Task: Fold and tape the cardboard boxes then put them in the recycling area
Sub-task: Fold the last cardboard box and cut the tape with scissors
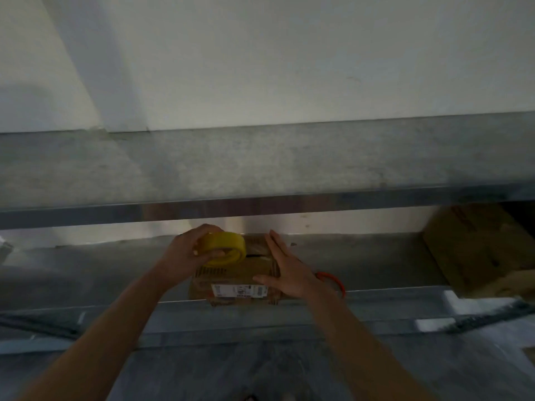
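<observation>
Clenched round the yellow tape roll (224, 248), the left grip (185, 253) is being held on top of the cardboard box (231, 282). The right grip (285, 270), released with fingers straight, is being pressed flat against the box's right side. The box is being carried by the metal shelf (376, 261), at its front edge; an orange loop (328, 275) is being partly hidden by the right wrist.
</observation>
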The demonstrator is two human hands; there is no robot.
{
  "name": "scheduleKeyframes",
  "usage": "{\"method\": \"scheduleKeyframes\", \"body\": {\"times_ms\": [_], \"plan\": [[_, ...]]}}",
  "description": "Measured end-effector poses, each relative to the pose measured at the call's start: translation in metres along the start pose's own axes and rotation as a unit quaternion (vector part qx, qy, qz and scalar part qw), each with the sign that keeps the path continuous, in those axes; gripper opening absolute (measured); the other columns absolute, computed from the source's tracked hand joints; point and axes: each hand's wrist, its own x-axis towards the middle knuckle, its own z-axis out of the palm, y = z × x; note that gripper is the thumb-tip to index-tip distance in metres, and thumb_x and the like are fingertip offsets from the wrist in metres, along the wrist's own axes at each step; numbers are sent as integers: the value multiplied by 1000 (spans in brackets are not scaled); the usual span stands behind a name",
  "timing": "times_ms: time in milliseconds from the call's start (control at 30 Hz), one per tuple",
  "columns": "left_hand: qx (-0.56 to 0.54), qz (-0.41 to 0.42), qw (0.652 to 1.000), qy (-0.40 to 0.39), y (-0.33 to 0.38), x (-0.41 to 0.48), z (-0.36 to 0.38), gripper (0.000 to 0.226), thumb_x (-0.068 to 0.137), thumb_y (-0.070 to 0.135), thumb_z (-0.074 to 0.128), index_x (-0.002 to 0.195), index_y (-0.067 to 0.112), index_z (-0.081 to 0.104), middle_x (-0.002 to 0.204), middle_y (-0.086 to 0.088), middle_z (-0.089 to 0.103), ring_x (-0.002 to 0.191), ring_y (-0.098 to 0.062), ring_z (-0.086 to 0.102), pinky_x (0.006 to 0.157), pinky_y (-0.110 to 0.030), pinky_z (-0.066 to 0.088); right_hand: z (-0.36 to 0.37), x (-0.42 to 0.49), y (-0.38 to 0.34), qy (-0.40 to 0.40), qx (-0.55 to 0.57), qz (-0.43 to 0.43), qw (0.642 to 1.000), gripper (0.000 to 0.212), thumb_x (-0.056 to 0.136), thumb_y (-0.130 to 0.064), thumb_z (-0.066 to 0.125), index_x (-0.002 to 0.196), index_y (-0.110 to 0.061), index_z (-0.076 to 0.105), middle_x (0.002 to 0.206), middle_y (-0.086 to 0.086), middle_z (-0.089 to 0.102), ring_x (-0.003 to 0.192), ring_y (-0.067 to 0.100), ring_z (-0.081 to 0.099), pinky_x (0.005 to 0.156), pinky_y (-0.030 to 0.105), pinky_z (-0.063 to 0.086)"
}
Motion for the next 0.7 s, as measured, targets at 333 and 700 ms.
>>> {"method": "scheduleKeyframes", "body": {"times_ms": [333, 700], "plan": [[124, -5, 991, -52, -27, 9, -35, 58, 81, 62, 52, 136, 52, 38, 120, 18, 49, 104, -4, 47, 87, -21, 34, -1, 8, 6, 17, 16, 6, 1000, 113, 74, -71, 66, 156, -32, -1, 156, -31, -14, 139, -3, 6, 119, 32, 18], [231, 35, 972, -22, -49, -12, -51, 52, 86, 59, 49, 128, 29, 58, 101, 0, 60, 92, -20, 56, 77, -33, 44, -2, 12, 5, 58, 62, -3, 996, 113, 60, -68, 78, 152, -29, 25, 149, -22, 18, 133, 1, 27, 114, 30, 31]]}}
